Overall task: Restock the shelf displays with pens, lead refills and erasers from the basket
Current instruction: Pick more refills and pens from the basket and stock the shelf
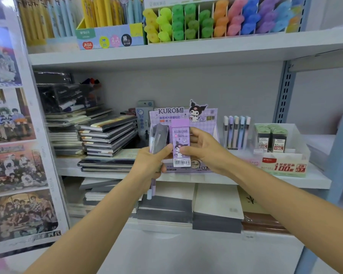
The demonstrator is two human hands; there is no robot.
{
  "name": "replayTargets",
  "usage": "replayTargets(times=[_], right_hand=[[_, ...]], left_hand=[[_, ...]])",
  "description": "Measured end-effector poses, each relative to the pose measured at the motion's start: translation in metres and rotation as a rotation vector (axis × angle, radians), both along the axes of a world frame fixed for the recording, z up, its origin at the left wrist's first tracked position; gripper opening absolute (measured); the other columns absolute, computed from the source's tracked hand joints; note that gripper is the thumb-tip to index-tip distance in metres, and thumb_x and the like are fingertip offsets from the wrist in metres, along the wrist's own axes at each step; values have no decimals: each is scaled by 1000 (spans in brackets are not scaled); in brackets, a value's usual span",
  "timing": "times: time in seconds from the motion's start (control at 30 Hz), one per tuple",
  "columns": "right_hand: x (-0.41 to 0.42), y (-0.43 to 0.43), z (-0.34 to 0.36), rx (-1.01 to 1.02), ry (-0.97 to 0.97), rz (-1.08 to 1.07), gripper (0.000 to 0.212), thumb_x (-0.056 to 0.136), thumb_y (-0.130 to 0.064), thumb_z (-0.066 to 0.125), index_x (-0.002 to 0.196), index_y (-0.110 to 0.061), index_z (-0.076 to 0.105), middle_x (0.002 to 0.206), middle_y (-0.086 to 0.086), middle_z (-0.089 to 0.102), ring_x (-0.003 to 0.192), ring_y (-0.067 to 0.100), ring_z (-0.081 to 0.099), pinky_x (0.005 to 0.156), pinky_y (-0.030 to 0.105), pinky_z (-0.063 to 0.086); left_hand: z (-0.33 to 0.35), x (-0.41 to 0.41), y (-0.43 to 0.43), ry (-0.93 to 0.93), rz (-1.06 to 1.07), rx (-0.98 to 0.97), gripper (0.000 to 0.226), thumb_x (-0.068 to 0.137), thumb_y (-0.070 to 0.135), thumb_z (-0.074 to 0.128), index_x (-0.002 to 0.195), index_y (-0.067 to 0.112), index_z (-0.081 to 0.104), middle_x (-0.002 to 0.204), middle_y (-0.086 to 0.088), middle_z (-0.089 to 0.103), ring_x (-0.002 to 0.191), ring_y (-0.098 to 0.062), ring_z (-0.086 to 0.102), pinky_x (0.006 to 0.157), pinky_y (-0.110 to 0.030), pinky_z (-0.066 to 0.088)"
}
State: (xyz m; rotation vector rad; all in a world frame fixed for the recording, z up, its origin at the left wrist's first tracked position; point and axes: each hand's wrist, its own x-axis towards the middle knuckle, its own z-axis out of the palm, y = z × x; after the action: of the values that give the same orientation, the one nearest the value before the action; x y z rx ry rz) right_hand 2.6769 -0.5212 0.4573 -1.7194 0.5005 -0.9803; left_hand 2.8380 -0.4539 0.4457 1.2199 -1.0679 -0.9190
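While the left hand [149,165] grips a bundle of packs [158,137], the right hand [204,149] only pinches one Kuromi lead refill pack [180,143] in front of the Kuromi display box [170,114], so it may slip or snag.

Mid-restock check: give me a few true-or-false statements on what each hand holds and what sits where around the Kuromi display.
1. The right hand pinches a purple Kuromi lead refill pack, held upright. True.
2. The left hand is empty. False: its grip is on a bundle of grey packs.
3. The Kuromi display box stands on the top shelf. False: it stands on the middle shelf; the highlighters are on the shelf above.
4. Stacked notebooks lie left of the Kuromi display box. True.
5. Pastel pens stand upright to the right of the Kuromi display box. True.
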Motion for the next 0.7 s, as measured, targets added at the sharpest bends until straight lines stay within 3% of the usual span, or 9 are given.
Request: replayTargets(times=[0.2, 0.37, 0.47, 0.57, 0.7], right_hand=[[3, -4, 5, -204, 91, -183, 31, 87, -8, 68, 116, -17, 63, 106, 2, 71, 94, 12, 66, 80, 21, 54], [8, -7, 21, -230, 46, -176, 24, 92, -13, 63, 115, -19, 60, 103, 1, 70, 78, 4, 66, 60, 19, 52], [7, -19, 37, -223, 58, -241, 24, 92, -9, 62, 114, -15, 57, 106, 2, 70, 88, 12, 69, 67, 22, 56], [0, -35, 52, -259, 31, -394, 20, 92, -5, 61, 109, -13, 54, 107, 8, 69, 87, 12, 68, 65, 20, 55], [-1, -51, 48, -399, 206, -492, 20, 90, -3, 63, 101, -17, 55, 102, 13, 68, 91, 28, 67, 82, 45, 58]], left_hand=[[-1, 4, -2, -72, -7, -52, 15, 88, 26, 71, 95, 13, 68, 82, -2, 76, 37, -10, 45, 33, -16, 27], [4, 13, -4, -105, 8, -79, 13, 88, 26, 71, 88, 14, 66, 68, 3, 73, 36, -9, 45, 33, -17, 28], [5, 18, -4, -46, 2, -97, 18, 88, 28, 70, 98, 13, 66, 77, -3, 76, 37, -10, 49, 33, -16, 27], [6, 26, -8, 25, 43, -74, 15, 94, 24, 60, 102, 10, 61, 89, -11, 76, 38, -14, 51, 33, -17, 24], [-1, 35, -11, 27, 52, -40, 12, 93, 13, 50, 95, 7, 59, 90, -10, 74, 41, -14, 50, 35, -19, 22]])
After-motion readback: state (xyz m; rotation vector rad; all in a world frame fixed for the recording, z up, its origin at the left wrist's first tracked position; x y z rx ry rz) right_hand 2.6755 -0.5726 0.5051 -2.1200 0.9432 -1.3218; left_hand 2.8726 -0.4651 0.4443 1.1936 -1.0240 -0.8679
